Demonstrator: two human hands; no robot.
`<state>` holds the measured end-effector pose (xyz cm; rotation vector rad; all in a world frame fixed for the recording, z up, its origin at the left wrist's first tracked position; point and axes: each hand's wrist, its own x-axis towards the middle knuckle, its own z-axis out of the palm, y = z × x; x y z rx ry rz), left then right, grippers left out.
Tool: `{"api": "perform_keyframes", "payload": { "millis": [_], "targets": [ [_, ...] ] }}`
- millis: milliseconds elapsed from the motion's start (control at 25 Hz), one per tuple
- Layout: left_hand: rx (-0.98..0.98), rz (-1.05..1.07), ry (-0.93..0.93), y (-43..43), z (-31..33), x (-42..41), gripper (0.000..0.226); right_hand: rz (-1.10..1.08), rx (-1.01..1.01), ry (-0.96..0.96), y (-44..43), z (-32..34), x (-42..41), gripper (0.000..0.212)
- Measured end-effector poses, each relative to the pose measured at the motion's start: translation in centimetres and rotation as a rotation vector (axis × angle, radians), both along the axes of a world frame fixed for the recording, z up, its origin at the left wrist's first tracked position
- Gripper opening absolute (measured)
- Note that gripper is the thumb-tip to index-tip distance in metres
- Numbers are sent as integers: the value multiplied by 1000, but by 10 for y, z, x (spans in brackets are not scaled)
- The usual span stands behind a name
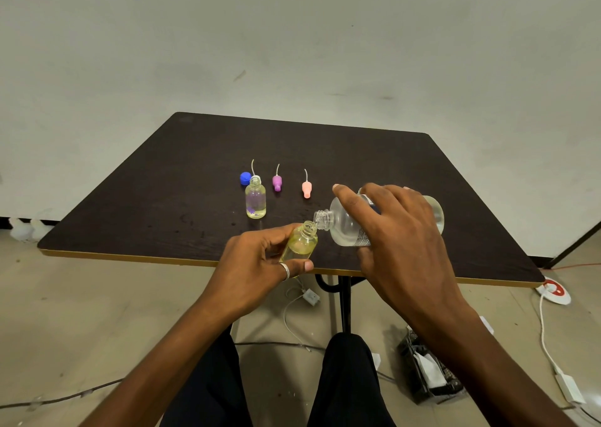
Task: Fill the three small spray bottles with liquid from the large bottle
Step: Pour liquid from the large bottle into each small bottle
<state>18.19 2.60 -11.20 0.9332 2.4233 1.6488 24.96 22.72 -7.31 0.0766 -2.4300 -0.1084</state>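
Observation:
My right hand point(400, 231) grips the large clear bottle point(344, 221), tipped on its side with its open neck touching the mouth of a small clear bottle point(300, 242). My left hand point(257, 264) holds that small bottle, tilted, above the table's near edge; it holds yellowish liquid. A second small bottle point(256, 200) stands upright and uncapped on the table, filled with pale liquid. Behind it lie a white spray top point(255, 174), a purple spray top point(276, 182) and a pink spray top point(306, 188), each with a thin tube. A blue cap point(245, 178) sits at the left.
The dark table point(162, 198) has a yellow front edge and a black post under it. On the floor lie white cables, a red and white socket point(554, 293) at the right, and a black basket point(429, 374). My legs are below the table edge.

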Motion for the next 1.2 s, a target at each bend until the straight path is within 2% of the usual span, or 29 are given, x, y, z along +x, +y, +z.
{"api": "perform_keyframes", "payload": {
  "millis": [1200],
  "targets": [
    [-14, 11, -2, 1, 2, 0, 55, 7, 10, 9, 1, 0, 0, 86]
  ]
}}
